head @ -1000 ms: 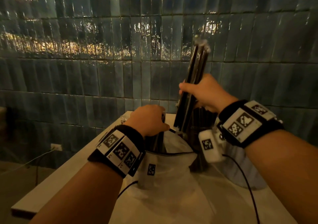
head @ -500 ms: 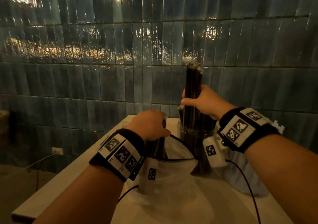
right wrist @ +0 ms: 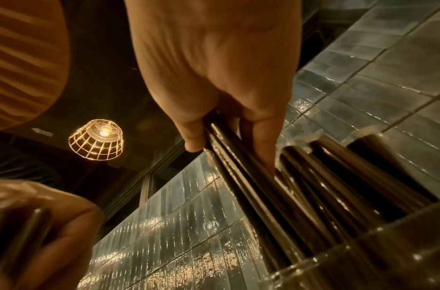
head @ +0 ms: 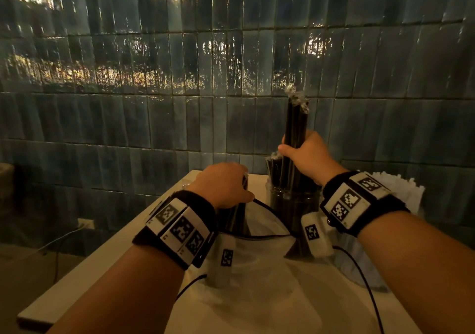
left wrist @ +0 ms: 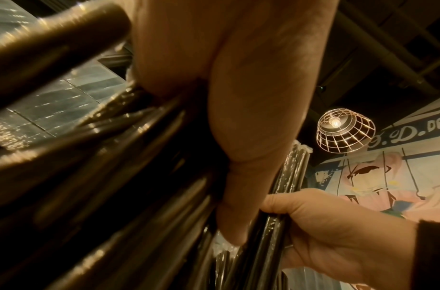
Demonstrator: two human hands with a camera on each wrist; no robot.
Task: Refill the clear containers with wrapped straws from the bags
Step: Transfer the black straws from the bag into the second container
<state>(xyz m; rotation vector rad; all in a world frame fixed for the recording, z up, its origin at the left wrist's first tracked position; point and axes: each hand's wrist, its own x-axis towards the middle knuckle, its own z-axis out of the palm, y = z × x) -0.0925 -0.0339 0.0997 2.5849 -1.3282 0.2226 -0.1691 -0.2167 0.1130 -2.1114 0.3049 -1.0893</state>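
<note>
- Fingers of the right hand curl round a bunch of black wrapped straws, held upright with its lower ends already inside the clear container just below the knuckles.
- Left hand closes its fingers over a second handful of straws, standing in the mouth of the white bag directly beneath the palm.
- Judged from this, the refill is well underway: shorter-standing straws already crowd the container beside the right fingertips, while the gripped bunch is not yet seated and the bag handful is not yet moved over.
- Each straw is a slim dark tube in glossy, crinkly film, with frayed clear wrapper ends above the right fist.
- Container wall is smooth, transparent and round; the bag looks soft and slack.
- Behind the right wrist lies a pile of white straws, on the pale table.
</note>
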